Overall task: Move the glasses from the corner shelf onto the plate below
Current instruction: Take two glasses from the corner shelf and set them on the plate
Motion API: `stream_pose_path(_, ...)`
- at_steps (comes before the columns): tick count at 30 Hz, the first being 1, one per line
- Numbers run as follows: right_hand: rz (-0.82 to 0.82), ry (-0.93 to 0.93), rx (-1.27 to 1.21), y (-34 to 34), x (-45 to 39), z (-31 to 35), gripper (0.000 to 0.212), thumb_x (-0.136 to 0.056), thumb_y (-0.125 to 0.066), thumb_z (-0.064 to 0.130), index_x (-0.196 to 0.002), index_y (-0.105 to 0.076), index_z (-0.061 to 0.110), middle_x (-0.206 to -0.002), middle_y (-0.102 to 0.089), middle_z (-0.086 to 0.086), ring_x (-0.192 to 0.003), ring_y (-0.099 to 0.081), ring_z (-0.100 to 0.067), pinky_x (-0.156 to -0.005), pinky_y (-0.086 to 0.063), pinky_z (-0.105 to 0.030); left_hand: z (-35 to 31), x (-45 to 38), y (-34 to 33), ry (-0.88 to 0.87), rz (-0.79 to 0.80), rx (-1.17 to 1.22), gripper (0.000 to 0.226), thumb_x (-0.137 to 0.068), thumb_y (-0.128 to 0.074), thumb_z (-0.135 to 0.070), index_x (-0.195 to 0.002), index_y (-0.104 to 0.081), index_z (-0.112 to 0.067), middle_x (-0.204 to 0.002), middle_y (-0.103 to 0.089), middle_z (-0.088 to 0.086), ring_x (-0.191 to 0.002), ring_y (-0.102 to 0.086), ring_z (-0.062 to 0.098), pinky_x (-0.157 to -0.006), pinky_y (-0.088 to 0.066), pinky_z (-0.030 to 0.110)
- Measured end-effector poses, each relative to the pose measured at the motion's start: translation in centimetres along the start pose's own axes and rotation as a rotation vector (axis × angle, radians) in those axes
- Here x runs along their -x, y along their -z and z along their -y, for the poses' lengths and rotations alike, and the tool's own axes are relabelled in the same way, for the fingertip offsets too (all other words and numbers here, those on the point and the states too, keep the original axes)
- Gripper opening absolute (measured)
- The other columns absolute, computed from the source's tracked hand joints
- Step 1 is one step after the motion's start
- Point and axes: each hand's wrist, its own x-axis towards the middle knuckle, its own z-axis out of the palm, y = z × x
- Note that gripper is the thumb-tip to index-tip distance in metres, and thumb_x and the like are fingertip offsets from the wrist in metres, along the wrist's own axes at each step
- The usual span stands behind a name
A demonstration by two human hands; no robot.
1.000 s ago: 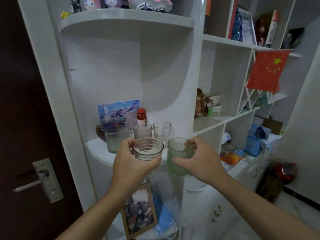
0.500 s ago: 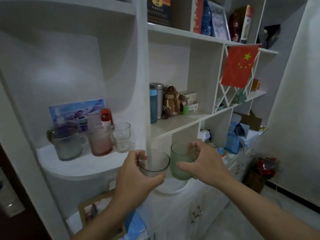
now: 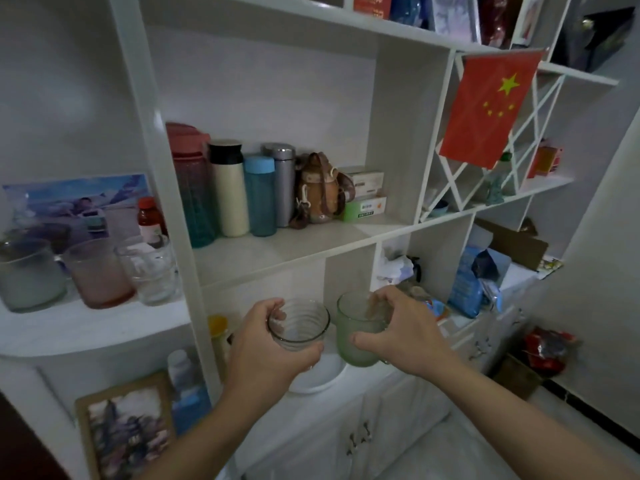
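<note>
Above the white plate [image 3: 322, 381], two glasses are held in the air, one in each hand. Nothing is seen on the plate yet, though most of it is hidden by the hands. So the job looks only partly done: these two glasses have been taken off the corner shelf [image 3: 86, 332] but are not set down. Three more are left on that shelf: a grey frosted glass [image 3: 29, 273], a pink glass [image 3: 98, 271] and a clear mug [image 3: 152, 268], side by side and close together.

The clear ribbed glass [image 3: 298, 323] is held by the left hand [image 3: 268, 351]. The fingers are wrapped around its side and the thumb is hooked over the rim, so the hand is closed on it. The green frosted glass [image 3: 358, 332] is held by the right hand [image 3: 405, 327], which is also closed on it, with fingertips over the rim and the thumb pressed on the side. The two glasses are kept upright, just beside each other.
</note>
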Motion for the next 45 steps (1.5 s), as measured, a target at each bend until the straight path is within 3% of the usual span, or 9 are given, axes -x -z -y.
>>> stream_pose_path(8,0.057,-0.010,-0.019,-2.7,-5.4,-3.5,0.076,-0.041,-0.066,0.062,-0.108,-0.057,0.028,-0.100,-0.067,0.007,-0.090,-0.064,-0.016,-0.077,-0.054,-0.034,3.2,-3.6,-4.1,0.108,-0.011,-0.005,0.089,-0.034,-0.080,-0.047,-0.118,-0.058,-0.028,-0.105,-0.063,-0.011,-0.093,-0.064,0.009,-0.077,-0.051,0.022)
stream_pose_path(11,0.101,-0.020,0.004,-4.1,-7.7,-4.6,0.078,-0.041,-0.067,0.060,-0.111,-0.055,0.028,-0.099,-0.066,0.009,-0.089,-0.063,-0.013,-0.072,-0.050,-0.027,5.2,-5.2,-5.4,0.166,-0.017,-0.024,0.089,-0.033,-0.079,-0.046,-0.117,-0.055,-0.032,-0.107,-0.062,-0.009,-0.096,-0.063,0.014,-0.080,-0.054,0.028)
stream_pose_path(16,0.145,-0.049,-0.022,-6.3,-10.7,-6.2,0.068,-0.041,-0.068,0.059,-0.100,-0.052,0.030,-0.087,-0.060,0.017,-0.082,-0.060,-0.008,-0.070,-0.052,-0.027,8.3,-7.6,-7.2,0.284,-0.003,-0.022,0.082,-0.033,-0.084,-0.040,-0.108,-0.049,-0.042,-0.105,-0.060,-0.016,-0.094,-0.060,0.011,-0.068,-0.042,0.017)
stream_pose_path(21,0.295,-0.069,-0.064,-9.0,-13.6,-8.1,0.068,-0.055,-0.078,0.055,-0.107,-0.046,0.025,-0.101,-0.060,0.003,-0.092,-0.060,-0.020,-0.073,-0.045,-0.026,12.0,-9.2,-8.6,0.357,0.020,-0.018,0.083,-0.049,-0.093,-0.018,-0.121,-0.054,-0.026,-0.117,-0.060,-0.004,-0.103,-0.057,0.016,-0.080,-0.043,0.025)
stream_pose_path(25,0.318,-0.067,-0.034,-11.7,-15.8,-10.1,0.068,-0.062,-0.082,0.050,-0.112,-0.050,0.019,-0.108,-0.063,-0.002,-0.095,-0.064,-0.023,-0.082,-0.055,-0.036,14.5,-10.4,-10.0,0.460,0.009,-0.025,0.075,-0.049,-0.091,-0.014,-0.112,-0.053,-0.025,-0.117,-0.063,0.000,-0.099,-0.060,0.018,-0.076,-0.046,0.027)
stream_pose_path(29,0.402,-0.071,0.004,-14.8,-19.1,-12.4,0.070,-0.060,-0.083,0.053,-0.112,-0.049,0.020,-0.105,-0.062,0.001,-0.091,-0.064,-0.020,-0.078,-0.054,-0.032,17.2,-11.8,-12.3,0.528,-0.026,-0.052,0.076,-0.044,-0.088,-0.013,-0.114,-0.058,-0.016,-0.114,-0.066,0.004,-0.102,-0.064,0.023,-0.086,-0.055,0.037)
stream_pose_path(33,0.476,-0.118,-0.041,-18.2,-21.8,-15.1,0.078,-0.058,-0.086,0.048,-0.121,-0.047,0.022,-0.108,-0.058,0.002,-0.097,-0.062,-0.022,-0.084,-0.057,-0.037,19.8,-13.4,-14.6,0.584,-0.041,-0.111,0.076,-0.045,-0.086,-0.019,-0.115,-0.057,-0.016,-0.114,-0.063,0.004,-0.107,-0.062,0.025,-0.079,-0.049,0.031)
stream_pose_path(37,0.544,-0.056,-0.032,-21.8,-23.7,-17.3,0.082,-0.064,-0.087,0.043,-0.132,-0.048,0.017,-0.123,-0.061,-0.005,-0.112,-0.061,-0.026,-0.094,-0.053,-0.037,21.6,-15.2,-16.4,0.556,-0.004,-0.236,0.078,-0.053,-0.087,-0.025,-0.124,-0.056,-0.014,-0.126,-0.061,0.006,-0.117,-0.059,0.025,-0.091,-0.051,0.034)
stream_pose_path(45,0.559,0.001,-0.080,-26.6,-25.7,-19.8,0.077,-0.063,-0.090,0.038,-0.128,-0.055,0.018,-0.124,-0.060,-0.002,-0.119,-0.057,-0.022,-0.097,-0.045,-0.026,25.3,-17.1,-18.6,0.634,-0.024,-0.175,0.083,-0.059,-0.088,-0.009,-0.134,-0.051,-0.012,-0.131,-0.057,0.013,-0.121,-0.055,0.031,-0.093,-0.051,0.037)
